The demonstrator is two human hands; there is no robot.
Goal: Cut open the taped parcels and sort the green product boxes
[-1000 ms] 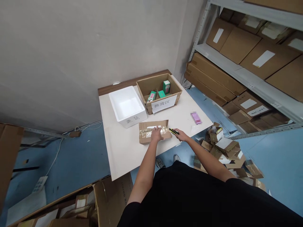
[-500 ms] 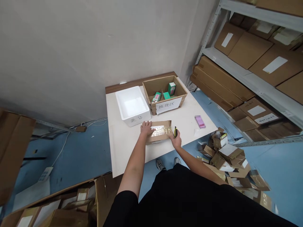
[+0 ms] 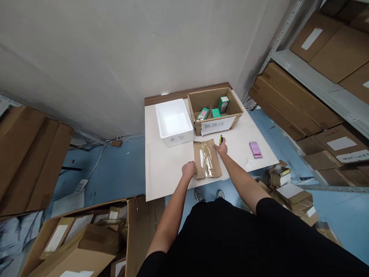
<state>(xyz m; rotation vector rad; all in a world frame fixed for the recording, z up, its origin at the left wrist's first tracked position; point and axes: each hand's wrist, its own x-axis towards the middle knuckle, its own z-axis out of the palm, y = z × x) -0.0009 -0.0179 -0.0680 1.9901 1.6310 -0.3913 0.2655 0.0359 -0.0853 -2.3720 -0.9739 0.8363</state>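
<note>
A taped cardboard box (image 3: pixel 196 163) with a white label lies near the front edge of the white table (image 3: pixel 167 169). Strips of shiny clear tape run along its top. My left hand (image 3: pixel 189 169) is closed at the box's lower left side, its fingertips hidden against the cardboard. At the upper right corner, my right hand (image 3: pixel 221 147) touches the box while its fingers are wrapped round a yellow and black utility knife (image 3: pixel 221 139), which points away from me. Whether the blade is out is too small to tell.
Behind the box stand a white foam bin (image 3: pixel 179 139) and an open carton (image 3: pixel 215 126) holding several green boxes (image 3: pixel 223 104). A blurred pink item (image 3: pixel 255 149) lies to the right. Opened cartons (image 3: pixel 291 192) litter the floor; shelving (image 3: pixel 300 67) rises at right.
The box has turned about a quarter turn, its tape now running away from me. My left hand has gone from lying on its top to its left side. The view has shifted left.
</note>
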